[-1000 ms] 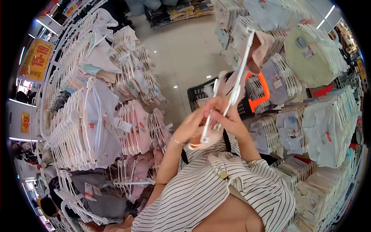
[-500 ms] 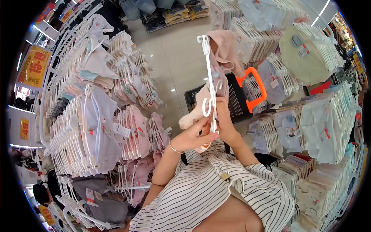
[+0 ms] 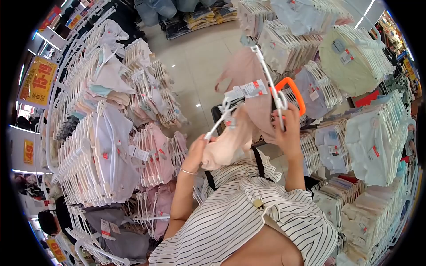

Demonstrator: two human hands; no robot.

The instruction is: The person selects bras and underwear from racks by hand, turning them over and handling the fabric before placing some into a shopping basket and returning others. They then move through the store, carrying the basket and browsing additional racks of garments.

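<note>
My left hand [image 3: 195, 153] is closed on one end of a white clothes hanger [image 3: 216, 125], from which a cream garment [image 3: 230, 141] hangs. To the right, my right hand [image 3: 290, 128] grips the lower end of another white hanger [image 3: 268, 75] that carries a dusty-pink garment [image 3: 253, 104]. The two garments overlap in front of my body, the cream one nearer to me. A white and red price tag [image 3: 254, 88] lies across the pink cloth. The exact cut of both garments is hard to make out.
Behind the garments stands a black shopping basket [image 3: 216, 116] with an orange handle [image 3: 290, 84], mostly covered. Racks of hung pastel clothes [image 3: 117, 150] line the left, with more racks [image 3: 372, 137] on the right. Tiled floor [image 3: 191, 66] runs between them. A person's head [image 3: 48, 222] shows at lower left.
My hands have moved apart, left hand to the left and right hand to the right. The two hangers, bunched together before, are now separated, one in each hand, with the pink garment spread out.
</note>
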